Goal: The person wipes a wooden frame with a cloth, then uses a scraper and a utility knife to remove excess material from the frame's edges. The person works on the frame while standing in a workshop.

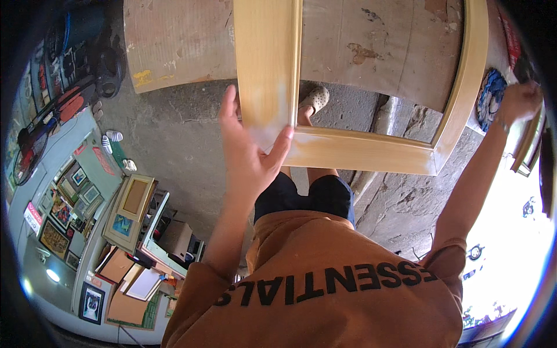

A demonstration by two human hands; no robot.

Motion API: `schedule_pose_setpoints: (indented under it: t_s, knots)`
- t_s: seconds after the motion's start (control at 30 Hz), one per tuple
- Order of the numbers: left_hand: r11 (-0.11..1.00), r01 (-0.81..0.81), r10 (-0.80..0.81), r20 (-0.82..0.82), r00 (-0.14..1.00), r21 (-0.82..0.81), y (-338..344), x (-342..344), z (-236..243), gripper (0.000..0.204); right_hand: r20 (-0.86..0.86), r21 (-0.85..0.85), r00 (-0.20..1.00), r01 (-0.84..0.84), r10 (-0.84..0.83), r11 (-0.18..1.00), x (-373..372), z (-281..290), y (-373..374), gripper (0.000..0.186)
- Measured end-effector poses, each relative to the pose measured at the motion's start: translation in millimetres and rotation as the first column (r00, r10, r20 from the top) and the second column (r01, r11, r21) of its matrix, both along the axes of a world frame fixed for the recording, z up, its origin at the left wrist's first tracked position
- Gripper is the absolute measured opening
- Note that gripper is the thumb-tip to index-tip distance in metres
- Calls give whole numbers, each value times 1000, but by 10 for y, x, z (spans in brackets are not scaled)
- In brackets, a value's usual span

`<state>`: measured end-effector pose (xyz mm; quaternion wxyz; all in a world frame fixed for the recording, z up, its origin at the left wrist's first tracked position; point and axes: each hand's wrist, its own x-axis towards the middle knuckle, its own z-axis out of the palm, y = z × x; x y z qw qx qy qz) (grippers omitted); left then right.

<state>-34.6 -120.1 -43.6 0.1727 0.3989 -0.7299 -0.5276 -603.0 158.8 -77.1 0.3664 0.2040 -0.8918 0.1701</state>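
Observation:
A pale yellow wooden frame, with whitish patches near its joints, lies on a scuffed board. My left hand grips the frame's wide left member at its lower part, with the thumb on the front and fingers along the left edge. My right hand is out at the far right, away from the frame, beside a blue-and-white crumpled bundle; its fingers are curled, and what they hold is too small to make out.
Below me are concrete ground, a pipe and my clog. At left stand leaning framed panels, striped slippers, hanging pictures and dark tool-like items. Bright daylight fills the lower right.

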Motion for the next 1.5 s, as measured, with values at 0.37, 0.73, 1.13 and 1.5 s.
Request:
schedule_pose_setpoints:
  t_s: [0.37, 0.73, 1.13, 1.5]
  knots:
    - [932, -87, 91, -5, 996, -352, -400, 266, 294, 18, 825, -537, 271, 109, 495, 836, 3412, 594, -680, 22]
    - [923, 160, -155, 43, 987, -351, -82, 44, 364, 19, 796, -603, -43, 40, 604, 797, 4132, 801, -1084, 14]
    - [448, 634, -414, 482, 772, -631, -52, 30, 165, 37, 446, -237, 895, 114, 4, 965, 1921, 457, 245, 15]
    - [289, 693, -462, 538, 705, -660, -193, 1, 208, 30, 374, -197, 850, 463, -370, 864, -587, -44, 1182, 46]
